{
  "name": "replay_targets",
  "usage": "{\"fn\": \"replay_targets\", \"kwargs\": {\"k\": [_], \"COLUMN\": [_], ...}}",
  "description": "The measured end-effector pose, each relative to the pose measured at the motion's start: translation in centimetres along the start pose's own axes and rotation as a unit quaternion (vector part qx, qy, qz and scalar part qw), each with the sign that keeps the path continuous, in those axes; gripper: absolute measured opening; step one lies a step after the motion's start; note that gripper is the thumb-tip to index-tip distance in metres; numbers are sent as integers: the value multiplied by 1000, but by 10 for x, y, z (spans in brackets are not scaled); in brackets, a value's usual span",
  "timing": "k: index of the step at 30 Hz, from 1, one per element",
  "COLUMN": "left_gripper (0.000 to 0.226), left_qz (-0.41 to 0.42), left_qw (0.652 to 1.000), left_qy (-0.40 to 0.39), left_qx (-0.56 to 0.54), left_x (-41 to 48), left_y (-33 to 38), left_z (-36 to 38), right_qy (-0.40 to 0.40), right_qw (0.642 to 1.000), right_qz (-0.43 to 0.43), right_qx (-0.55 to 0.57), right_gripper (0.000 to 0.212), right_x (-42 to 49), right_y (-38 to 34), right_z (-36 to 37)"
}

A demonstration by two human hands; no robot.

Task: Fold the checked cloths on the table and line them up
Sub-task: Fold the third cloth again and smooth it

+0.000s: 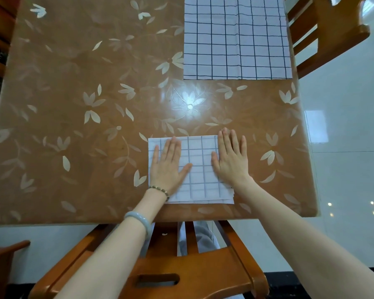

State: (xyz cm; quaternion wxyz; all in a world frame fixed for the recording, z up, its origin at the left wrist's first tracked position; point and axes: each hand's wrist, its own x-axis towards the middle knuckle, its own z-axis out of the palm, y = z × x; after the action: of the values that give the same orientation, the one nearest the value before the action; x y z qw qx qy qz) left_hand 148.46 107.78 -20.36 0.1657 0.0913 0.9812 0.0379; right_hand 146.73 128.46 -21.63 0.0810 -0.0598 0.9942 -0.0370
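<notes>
White folded cloth (200, 171), left hand (167, 167), right hand (230, 161) pressing it, fingers (226, 140) straight

We see bright, even light; ceiling-lamp glare on the glossy table (190, 106); wide-angle bending at the edges.

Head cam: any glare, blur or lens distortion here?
Head view: a bright light reflection glares on the glossy brown floral table cover, clear of both cloths; the folded white checked cloth under the left hand and right hand looks soft, the unfolded checked cloth sharper; table edges bow, wide-angle.
</notes>
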Motion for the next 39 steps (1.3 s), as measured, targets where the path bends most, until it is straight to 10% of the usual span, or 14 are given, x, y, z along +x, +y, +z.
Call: {"fn": "replay_targets", "kwargs": {"k": [9,18,35,39], "left_gripper": [83,80,80,79], "left_qz": [-62,78,-105,-45], "left_qw": [997,997,992,996], "left_qy": [37,-10,47,63], "left_qx": [25,-25,-50,-34], "left_x": [-19,-21,-40,-24], "left_y": [-80,50,-78,-58], "left_z": [-11,1,-1,-21], "right_qy": [0,-11,-35,-40], "right_qw": [1000,1000,999,999], "right_qz": [0,6,3,20], "right_qx": [-4,-16,-14,-18], "right_gripper": [65,66,66,75], "right_x": [0,3,1,2], "right_y": [-2,-3,-2,-9], "right_z": [-3,-2,-6,-13]}}
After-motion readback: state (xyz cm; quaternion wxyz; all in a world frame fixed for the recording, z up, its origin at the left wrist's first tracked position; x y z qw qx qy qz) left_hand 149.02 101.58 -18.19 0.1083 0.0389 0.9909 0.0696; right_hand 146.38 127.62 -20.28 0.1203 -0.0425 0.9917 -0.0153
